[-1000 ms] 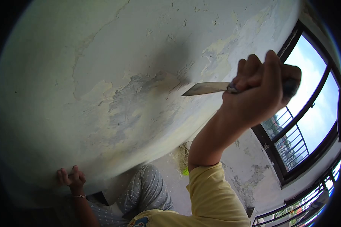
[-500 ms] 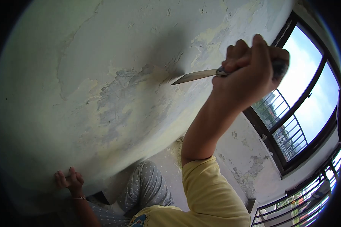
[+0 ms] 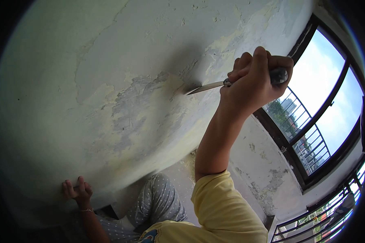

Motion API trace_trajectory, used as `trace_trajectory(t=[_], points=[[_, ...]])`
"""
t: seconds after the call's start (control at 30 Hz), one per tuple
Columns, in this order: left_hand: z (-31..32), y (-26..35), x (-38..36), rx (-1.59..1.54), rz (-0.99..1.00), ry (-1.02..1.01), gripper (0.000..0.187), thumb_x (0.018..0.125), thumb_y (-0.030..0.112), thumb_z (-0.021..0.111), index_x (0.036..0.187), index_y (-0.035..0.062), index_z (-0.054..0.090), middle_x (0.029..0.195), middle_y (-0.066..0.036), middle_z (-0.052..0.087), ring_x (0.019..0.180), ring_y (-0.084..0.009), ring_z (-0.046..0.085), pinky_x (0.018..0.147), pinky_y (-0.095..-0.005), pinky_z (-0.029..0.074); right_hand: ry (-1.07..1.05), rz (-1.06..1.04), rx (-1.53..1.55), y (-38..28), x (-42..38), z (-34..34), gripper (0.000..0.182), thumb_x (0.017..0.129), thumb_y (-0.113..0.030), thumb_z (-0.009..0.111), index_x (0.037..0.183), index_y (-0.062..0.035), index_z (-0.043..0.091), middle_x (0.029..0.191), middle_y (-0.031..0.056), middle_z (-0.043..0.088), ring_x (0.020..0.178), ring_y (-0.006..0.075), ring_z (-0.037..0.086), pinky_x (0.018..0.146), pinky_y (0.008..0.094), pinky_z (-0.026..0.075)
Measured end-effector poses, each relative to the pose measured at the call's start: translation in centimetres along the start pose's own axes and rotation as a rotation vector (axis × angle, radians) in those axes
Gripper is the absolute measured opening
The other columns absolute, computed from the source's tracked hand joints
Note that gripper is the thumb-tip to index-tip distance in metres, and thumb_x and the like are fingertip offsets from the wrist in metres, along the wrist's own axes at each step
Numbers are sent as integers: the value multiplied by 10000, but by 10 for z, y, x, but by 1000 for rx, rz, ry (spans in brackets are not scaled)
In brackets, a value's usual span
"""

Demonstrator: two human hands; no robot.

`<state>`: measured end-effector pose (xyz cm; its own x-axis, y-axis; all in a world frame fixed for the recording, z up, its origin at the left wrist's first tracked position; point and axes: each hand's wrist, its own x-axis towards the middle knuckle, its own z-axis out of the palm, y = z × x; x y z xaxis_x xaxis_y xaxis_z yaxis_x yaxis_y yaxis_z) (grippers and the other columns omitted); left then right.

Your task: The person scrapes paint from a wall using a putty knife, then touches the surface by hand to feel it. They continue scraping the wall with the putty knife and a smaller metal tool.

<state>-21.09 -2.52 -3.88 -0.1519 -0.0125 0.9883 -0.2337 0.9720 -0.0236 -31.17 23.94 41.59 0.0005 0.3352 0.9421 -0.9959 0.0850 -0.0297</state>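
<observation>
no legible text, labels or numbers anywhere, print on the yellow shirt [image 3: 152, 237] perhaps a graphic, too blurred to read

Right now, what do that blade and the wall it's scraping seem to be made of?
The blade looks like bare metal: thin, grey, with a dull shine, held by the right hand. Its handle looks dark, perhaps plastic or rubber; I can't tell which. The wall looks like painted plaster: pale matt paint flaking off in patches, grey cement-like layer beneath. The left hand rests against it.

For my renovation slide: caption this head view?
Right hand presses a scraper blade to the peeling wall; left hand braces below.
</observation>
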Motion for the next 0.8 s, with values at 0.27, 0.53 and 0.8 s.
trace_trajectory(t=[0.27,0.53,0.8], points=[[1,-1,-4,-7,8,-3,283,969,323,400,1142,180,573,1394,-171,321,1271,-386,319,1026,-520,311,-115,-65,-49,6,-7,-15,209,803,63,552,715,-64,411,534,1,432,437,39,378,413,202,286],[-1,-2,0,7,41,-8,346,985,317,376,1214,108,528,1397,-192,311,1289,-396,313,1031,-527,310,-120,-357,67,-35,7,-40,205,854,58,489,754,-88,387,438,-17,324,286,56,296,240,229,209],[-1,-2,-2,-14,24,3,317,979,311,381,1175,121,540,1393,-190,321,1287,-397,311,1039,-532,286,-161,-257,-330,34,-29,-32,276,866,29,573,748,-78,349,501,-2,368,329,52,350,326,217,195]])
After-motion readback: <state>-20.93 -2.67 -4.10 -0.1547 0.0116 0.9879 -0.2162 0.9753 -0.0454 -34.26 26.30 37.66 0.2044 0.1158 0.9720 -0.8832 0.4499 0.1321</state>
